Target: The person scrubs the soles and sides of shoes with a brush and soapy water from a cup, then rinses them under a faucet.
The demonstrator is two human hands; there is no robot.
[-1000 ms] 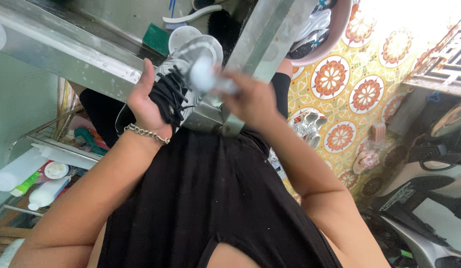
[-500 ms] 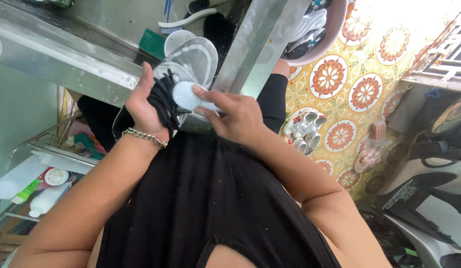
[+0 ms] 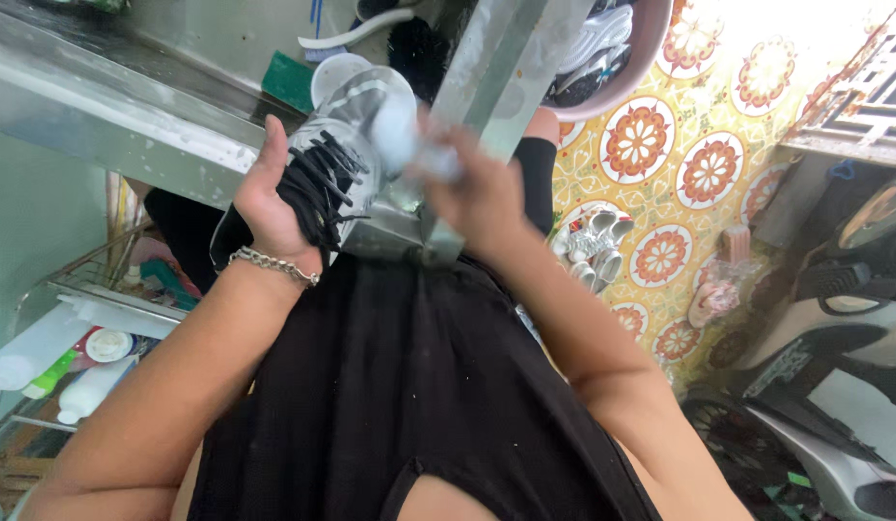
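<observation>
Left hand [image 3: 270, 207] gripping sneaker [image 3: 347, 130], right hand [image 3: 477, 193] brush [image 3: 400, 135]

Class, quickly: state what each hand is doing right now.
Left hand: closed, holding the grey sneaker.
Right hand: closed on a blurred white brush.

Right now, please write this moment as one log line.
left hand: holds grey sneaker by black laces | right hand: grips white brush against sneaker, blurred | place: over steel sink

White plastic bottles [image 3: 43, 352] on wire rack [image 3: 101, 280], lower left; green tube [image 3: 45, 376] between
</observation>
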